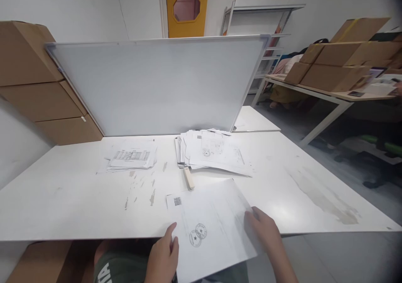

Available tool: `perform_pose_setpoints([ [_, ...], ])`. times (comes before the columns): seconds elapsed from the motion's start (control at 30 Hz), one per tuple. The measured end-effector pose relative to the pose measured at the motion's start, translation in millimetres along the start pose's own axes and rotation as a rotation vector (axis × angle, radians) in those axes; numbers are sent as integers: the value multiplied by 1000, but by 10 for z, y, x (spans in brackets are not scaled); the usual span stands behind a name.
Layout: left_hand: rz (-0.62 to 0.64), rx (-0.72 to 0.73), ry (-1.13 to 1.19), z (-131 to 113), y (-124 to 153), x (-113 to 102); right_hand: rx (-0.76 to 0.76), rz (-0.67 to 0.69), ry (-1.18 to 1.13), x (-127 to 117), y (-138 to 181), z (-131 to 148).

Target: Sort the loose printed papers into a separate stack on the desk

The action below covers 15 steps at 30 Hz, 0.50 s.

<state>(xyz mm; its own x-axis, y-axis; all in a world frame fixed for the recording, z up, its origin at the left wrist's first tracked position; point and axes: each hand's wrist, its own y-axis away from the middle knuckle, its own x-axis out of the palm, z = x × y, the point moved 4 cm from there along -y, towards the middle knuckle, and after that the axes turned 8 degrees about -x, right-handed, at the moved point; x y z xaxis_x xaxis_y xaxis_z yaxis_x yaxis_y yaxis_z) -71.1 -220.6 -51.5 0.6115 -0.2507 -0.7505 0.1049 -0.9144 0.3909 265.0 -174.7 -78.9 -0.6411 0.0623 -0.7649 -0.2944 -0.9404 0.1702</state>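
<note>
A white printed sheet, with a QR code at its upper left and two overlapping round stamps, lies tilted over the table's front edge. Whether more sheets are beneath it, I cannot tell. My right hand grips its right edge, part of the fingers hidden. At the left edge, my left hand touches the paper with index finger and thumb apart. Just beyond the sheet lies a narrow beige object like a stapler. Behind that is a thick, uneven pile of printed papers.
A smaller paper pile rests to the left on the white table. A whiteboard stands along the back edge. Cardboard boxes are stacked at left. Another table with boxes is at right.
</note>
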Motion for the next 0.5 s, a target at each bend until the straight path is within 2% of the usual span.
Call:
perform_pose_setpoints([
  [0.1, -39, 13, -87, -40, -9, -76, 22, 19, 20, -13, -15, 7],
  [0.2, -171, 93, -122, -114, -67, -168, 37, 13, 47, -40, -20, 45],
  [0.33, -330, 377, -169, -377, -239, -248, 32, 13, 85, -55, -25, 85],
  [0.43, -347, 641, -255, -642, -443, -213, 50, 23, 118, -54, -35, 92],
  [0.5, -331, 754, -308, -776, -604, -148, 61, 19, 140, -59, -42, 105],
])
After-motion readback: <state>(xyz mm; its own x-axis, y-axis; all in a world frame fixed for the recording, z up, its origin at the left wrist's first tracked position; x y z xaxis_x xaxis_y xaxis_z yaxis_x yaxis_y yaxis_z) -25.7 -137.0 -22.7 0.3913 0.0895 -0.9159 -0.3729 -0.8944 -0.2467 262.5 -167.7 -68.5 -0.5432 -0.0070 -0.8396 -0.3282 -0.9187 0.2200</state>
